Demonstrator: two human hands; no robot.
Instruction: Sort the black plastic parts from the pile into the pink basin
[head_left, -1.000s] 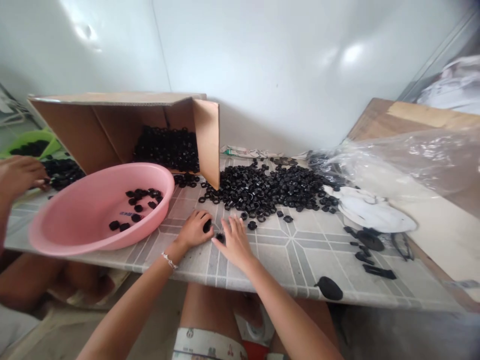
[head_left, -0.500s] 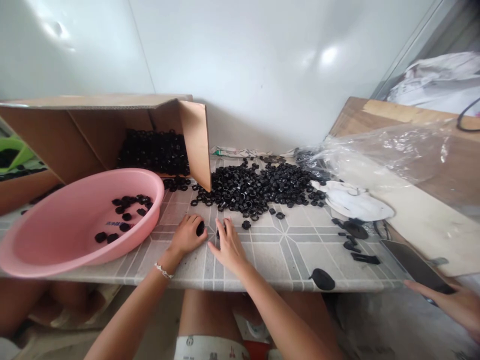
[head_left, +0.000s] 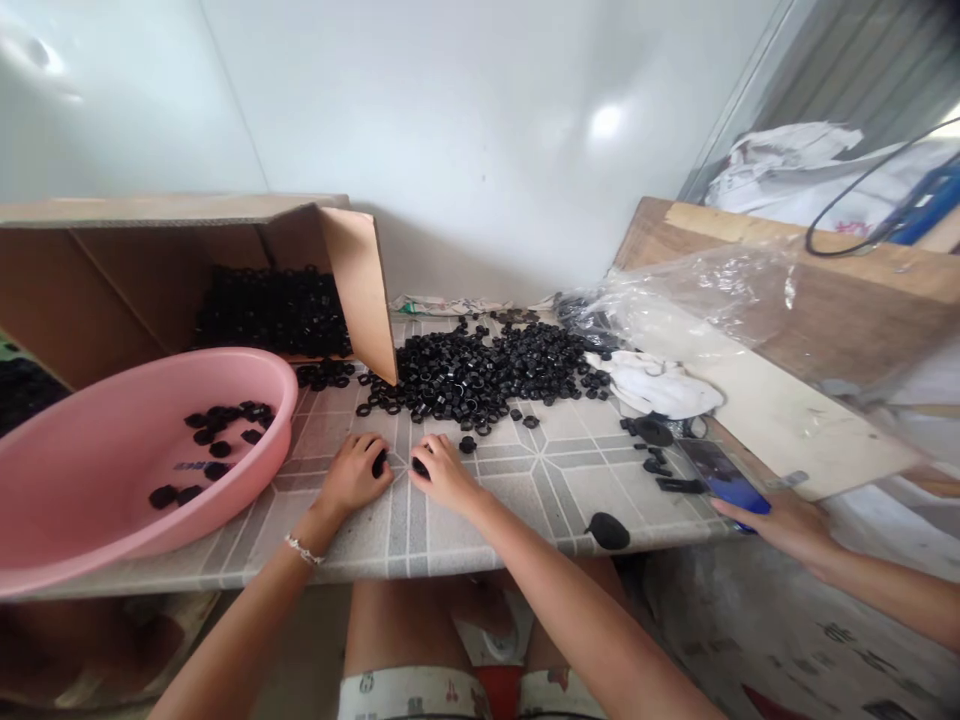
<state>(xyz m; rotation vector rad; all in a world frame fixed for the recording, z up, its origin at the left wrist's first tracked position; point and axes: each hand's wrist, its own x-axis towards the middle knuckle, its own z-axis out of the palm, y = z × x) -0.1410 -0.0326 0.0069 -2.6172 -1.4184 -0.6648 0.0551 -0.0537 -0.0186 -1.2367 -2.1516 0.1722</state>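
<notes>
Over the tablecloth near the front edge, my left hand (head_left: 352,478) has its fingers curled round a small round black plastic piece (head_left: 379,463). Just to its right, my right hand (head_left: 448,476) is closed on another black plastic piece (head_left: 420,467), fingers pointing left. A narrow gap separates the two hands. Beyond them spreads a heap of small black ring-like parts (head_left: 465,380), and one loose black part (head_left: 467,444) lies beside my right fingers. To the left stands a pink basin (head_left: 283,410) with several black pieces inside.
A cardboard box (head_left: 360,290) on its side holds more black parts behind the basin. At right lie a white cloth (head_left: 660,385), clear plastic film (head_left: 697,290), a black disc (head_left: 609,531) and small black scraps. Another person's hand (head_left: 787,525) holds a phone (head_left: 724,478).
My right hand's fingers have gone from spread to closed round a black piece. My left hand keeps its piece. The view has swung right, and the phone now shows a lit screen.
</notes>
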